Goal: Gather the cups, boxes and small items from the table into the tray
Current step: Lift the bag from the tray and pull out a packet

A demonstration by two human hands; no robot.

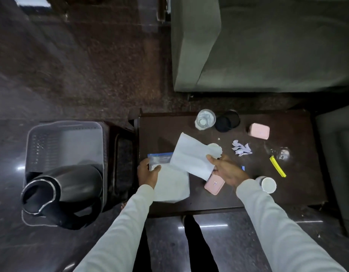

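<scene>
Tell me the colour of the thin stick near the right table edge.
Yellow stick, clearest in head view.

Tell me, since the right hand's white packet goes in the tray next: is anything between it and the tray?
Partly. The white packet in the right hand must pass left over the left hand and its plastic bag. The tray sits beyond the table's left edge; a black kettle fills its near end, the far end looks free.

Both arms reach in from 6 o'clock, pale sleeves down to the wrists. Left hand (149, 171): back up, fingers curled, thumb pinching toward 3 o'clock. Right hand (226, 170): palm partly up, fingers spread toward 9 o'clock, thumb clamped at 10 o'clock. The 2 hands are apart.
</scene>
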